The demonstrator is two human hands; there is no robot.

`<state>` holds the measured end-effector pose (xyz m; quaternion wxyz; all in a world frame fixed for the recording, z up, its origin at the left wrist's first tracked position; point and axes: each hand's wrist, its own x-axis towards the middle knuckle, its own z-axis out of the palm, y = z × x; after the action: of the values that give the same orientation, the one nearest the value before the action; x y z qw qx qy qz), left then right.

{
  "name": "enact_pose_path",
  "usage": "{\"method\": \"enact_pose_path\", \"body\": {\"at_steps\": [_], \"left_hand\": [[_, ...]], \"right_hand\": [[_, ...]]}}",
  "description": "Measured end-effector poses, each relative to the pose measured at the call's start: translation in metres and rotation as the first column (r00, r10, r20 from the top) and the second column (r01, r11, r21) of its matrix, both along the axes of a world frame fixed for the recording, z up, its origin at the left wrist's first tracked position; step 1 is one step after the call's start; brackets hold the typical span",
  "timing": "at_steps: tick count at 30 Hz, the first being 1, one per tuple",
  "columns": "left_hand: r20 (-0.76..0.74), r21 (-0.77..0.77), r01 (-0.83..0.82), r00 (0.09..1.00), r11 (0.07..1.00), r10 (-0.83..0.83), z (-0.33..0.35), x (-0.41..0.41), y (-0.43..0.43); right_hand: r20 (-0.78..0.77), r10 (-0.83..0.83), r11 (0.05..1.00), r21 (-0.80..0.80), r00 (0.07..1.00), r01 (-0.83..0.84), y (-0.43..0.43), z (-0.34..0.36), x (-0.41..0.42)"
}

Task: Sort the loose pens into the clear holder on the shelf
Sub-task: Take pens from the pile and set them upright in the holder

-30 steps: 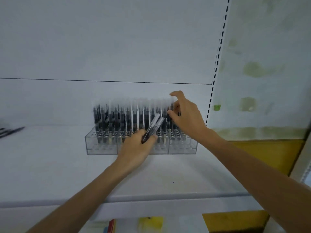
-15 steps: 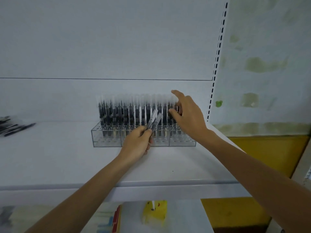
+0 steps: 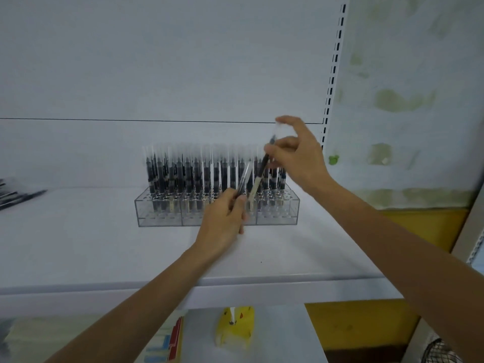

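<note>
Pen (image 3: 262, 170) pinched in right hand (image 3: 297, 155) fingers (image 3: 280, 148) over clear holder (image 3: 162, 217); second pen (image 3: 244, 179) gripped in left hand (image 3: 222, 222), six o'clock.

Clear holder (image 3: 217, 217) of upright pens (image 3: 183, 174); dark pen (image 3: 258, 179) and clear pen (image 3: 245, 176) tilted before it

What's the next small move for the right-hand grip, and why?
Probably swing the tilted pen upright and lower it into a free front hole of the clear holder. The right-hand grip pinches it leaning, lower end at the holder's top plate, where front-right holes look empty. The left-hand grip holds a spare pen beside it.
</note>
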<state>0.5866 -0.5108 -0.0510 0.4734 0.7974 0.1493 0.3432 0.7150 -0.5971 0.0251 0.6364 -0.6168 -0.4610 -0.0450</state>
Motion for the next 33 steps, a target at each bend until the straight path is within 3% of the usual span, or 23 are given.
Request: {"method": "enact_pose_path", "body": {"at_steps": [5,11,17,22,26,29,33], "left_hand": [[-0.032,0.175,-0.061,0.997,0.983,0.068,-0.005,0.002,0.004],[-0.068,0.158,-0.066,0.995,0.985,0.078,-0.006,0.005,0.007],[-0.064,0.173,-0.083,0.993,0.981,0.095,-0.007,0.009,0.008],[-0.038,0.214,-0.092,0.994,0.972,0.102,-0.009,0.009,0.008],[-0.02,0.22,-0.094,0.995,0.971,0.1,-0.007,0.008,0.006],[-0.018,0.186,-0.08,0.996,0.979,0.085,-0.005,0.006,0.005],[0.012,0.158,-0.072,0.997,0.985,0.071,0.006,0.011,-0.001]], "right_hand": [[0.287,-0.252,0.968,0.082,0.924,0.238,0.005,0.014,0.023],[0.43,-0.246,0.963,0.008,0.869,0.269,0.013,-0.006,0.032],[0.394,-0.238,0.965,-0.011,0.888,0.264,0.011,-0.003,0.035],[0.463,-0.115,0.93,-0.262,0.879,0.26,0.011,-0.032,0.028],[0.503,-0.231,0.893,-0.23,0.833,0.387,0.011,-0.038,0.03],[0.38,-0.249,0.93,-0.165,0.891,0.329,0.005,-0.034,0.022],[0.189,-0.075,0.963,-0.24,0.979,0.12,0.002,-0.032,-0.003]]}}
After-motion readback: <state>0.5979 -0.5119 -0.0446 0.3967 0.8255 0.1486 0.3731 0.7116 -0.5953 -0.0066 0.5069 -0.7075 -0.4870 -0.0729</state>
